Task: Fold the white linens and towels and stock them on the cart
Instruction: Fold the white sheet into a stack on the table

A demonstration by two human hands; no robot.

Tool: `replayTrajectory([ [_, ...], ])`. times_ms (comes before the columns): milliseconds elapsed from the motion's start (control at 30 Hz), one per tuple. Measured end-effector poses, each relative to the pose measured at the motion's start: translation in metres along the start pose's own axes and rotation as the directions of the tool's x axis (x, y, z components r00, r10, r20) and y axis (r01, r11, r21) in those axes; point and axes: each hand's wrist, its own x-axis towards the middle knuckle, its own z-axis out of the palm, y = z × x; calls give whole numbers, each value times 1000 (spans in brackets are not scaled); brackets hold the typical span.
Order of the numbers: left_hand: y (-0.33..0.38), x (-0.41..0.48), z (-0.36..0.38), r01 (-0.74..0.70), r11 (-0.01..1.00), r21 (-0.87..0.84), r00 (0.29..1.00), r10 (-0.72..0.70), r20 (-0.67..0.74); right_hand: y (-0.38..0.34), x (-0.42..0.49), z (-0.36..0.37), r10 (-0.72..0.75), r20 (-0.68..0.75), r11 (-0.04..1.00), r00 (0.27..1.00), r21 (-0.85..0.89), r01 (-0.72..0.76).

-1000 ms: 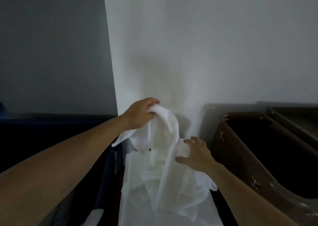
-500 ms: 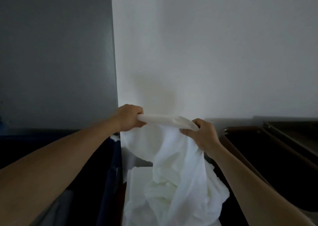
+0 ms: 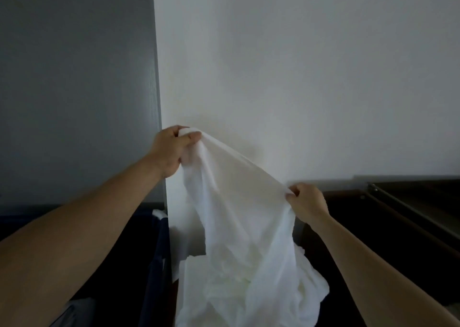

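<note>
Two hands grasp one white linen (image 3: 236,202): the left hand (image 3: 174,150) clenches a bunched corner high against the pale wall, and the right hand (image 3: 307,202) pinches the edge lower down, so a taut ridge runs between them. Thin, soft and faintly see-through, the cloth hangs limp and creased, its tail sinking into a crumpled white heap (image 3: 224,294) between a dark blue bin (image 3: 155,277) and a dark brown frame (image 3: 408,211). Folding looks barely begun, with this piece only spread, no neat stack in view and stocking yet to come.
</note>
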Motion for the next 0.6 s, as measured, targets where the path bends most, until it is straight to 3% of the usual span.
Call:
replayTrajectory([
  [133,16,18,-5,-143,980,139,958,172,-230,32,-15,19,167,135,971,977,-195,-140],
  [200,19,23,-13,-147,950,276,892,248,-379,43,-21,19,265,165,961,950,-129,-246],
  [267,14,21,-18,-122,898,422,864,305,-401,39,-16,10,258,131,966,957,-61,-252],
  [367,-5,4,2,-123,751,649,962,251,-109,-8,-1,-11,-6,99,991,995,132,-7],
  [433,-17,-16,28,-194,737,648,980,110,169,-53,1,-25,-147,97,955,984,272,116],
  [500,-21,-34,52,-229,767,599,934,1,356,-82,2,-32,-145,61,936,988,333,117],
  [600,-25,-50,67,-240,752,614,878,-101,468,-99,0,-38,-48,91,879,995,476,-2],
])
